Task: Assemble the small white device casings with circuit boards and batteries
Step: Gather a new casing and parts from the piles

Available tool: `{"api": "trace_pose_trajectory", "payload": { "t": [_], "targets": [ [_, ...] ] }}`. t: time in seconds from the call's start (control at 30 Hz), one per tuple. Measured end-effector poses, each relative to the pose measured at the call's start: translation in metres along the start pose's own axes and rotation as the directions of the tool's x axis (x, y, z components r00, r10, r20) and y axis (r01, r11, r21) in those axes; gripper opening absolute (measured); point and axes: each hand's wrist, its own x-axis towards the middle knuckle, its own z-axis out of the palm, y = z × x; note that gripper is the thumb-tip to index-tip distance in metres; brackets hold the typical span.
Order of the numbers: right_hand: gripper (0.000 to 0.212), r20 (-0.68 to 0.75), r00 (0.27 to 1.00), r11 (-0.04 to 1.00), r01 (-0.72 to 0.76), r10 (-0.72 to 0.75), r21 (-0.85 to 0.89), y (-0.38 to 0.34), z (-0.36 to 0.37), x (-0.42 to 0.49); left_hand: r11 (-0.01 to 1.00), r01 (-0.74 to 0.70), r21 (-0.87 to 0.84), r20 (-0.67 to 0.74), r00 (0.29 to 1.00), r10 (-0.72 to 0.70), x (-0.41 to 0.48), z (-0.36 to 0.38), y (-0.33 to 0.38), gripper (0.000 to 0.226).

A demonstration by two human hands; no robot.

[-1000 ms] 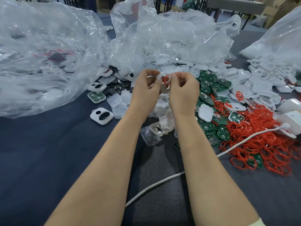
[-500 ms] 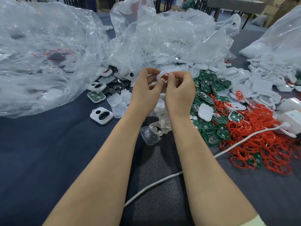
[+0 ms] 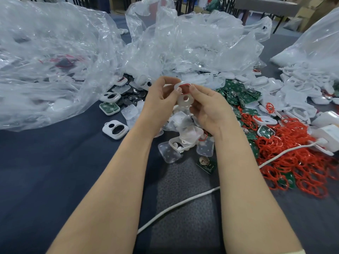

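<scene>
Pinching a white casing over the parts pile

Nearest the camera, a white cable (image 3: 176, 206) crossed the dark table (image 3: 45, 180) btwn the forearms. Just beyond it lay one green circuit board (image 3: 206, 164), beside a few clear covers (image 3: 168, 152). Above those, both hands held the white casing (image 3: 185, 99) off the table, approx. centre of view. L hand (image 3: 159, 105) pinched its left edge, thumb & curled fingers closed on the rim. R hand (image 3: 211, 110) pinched the top right, fingertips at a red ring (image 3: 184, 87) sitting in the casing's upper opening. To the left a second white casing shell (image 3: 115, 129) lay flat. To the right were heaps of red rings (image 3: 293, 158) & green boards (image 3: 236, 92), w/ white parts (image 3: 293, 96) behind. Farthest back, crumpled clear plastic bags (image 3: 45, 61) covered the table.
</scene>
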Motion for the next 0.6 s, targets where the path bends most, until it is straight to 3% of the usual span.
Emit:
{"api": "trace_pose_trajectory", "payload": {
  "t": [0.27,0.37,0.47,0.6],
  "targets": [
    [0.013,-0.045,0.999,0.998,0.024,-0.027,-0.066,0.0063,0.0003,0.0022,0.998,0.032,0.045,-0.019,0.999,-0.031,0.001,-0.0008,0.0002,0.012],
    [0.015,-0.087,0.992,0.961,0.069,-0.096,-0.269,0.008,-0.0017,0.0034,0.996,0.03,0.089,-0.06,0.998,-0.025,0.0027,-0.0008,-0.0011,0.013],
    [0.019,-0.11,0.963,0.849,0.159,-0.246,-0.504,0.0095,-0.0024,0.0042,0.994,0.014,0.107,-0.052,0.999,-0.008,0.0026,0.0002,-0.0015,0.018],
    [0.013,-0.078,0.955,0.801,0.194,-0.286,-0.566,0.0092,0.0007,0.0008,0.986,0.005,0.165,-0.057,0.998,0.005,0.0024,0.001,-0.0015,0.023]
  ]
}}
